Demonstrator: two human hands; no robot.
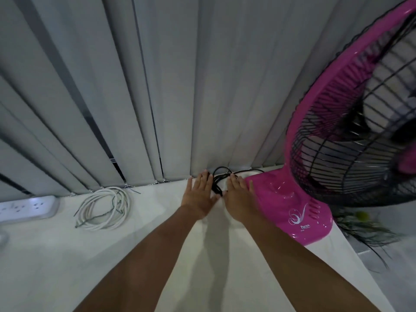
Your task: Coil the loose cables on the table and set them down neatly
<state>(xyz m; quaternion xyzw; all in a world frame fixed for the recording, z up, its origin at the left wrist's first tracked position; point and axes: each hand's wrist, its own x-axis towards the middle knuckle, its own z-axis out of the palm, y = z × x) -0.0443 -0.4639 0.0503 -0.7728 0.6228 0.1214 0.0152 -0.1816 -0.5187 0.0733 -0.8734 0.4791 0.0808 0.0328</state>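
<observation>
Both forearms are stretching over the white surface [135,255], the left hand [199,195] and right hand [239,198] lying flat, fingers straight, gripping nothing. Between them the black cable [216,184] is sitting loosely looped by the blinds [135,86]. The white cable [104,208] is lying coiled well left, near a power strip [27,209]; a pink fan [292,206] is standing just right.

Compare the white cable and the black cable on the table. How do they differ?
Form: the white cable lies in wide round loops; the black cable is a smaller bunch, one strand trailing toward the pink fan.
Place: the white cable lies untouched at left; the black cable sits between the left hand and the right hand.
Both rest on the table near the blinds.
</observation>
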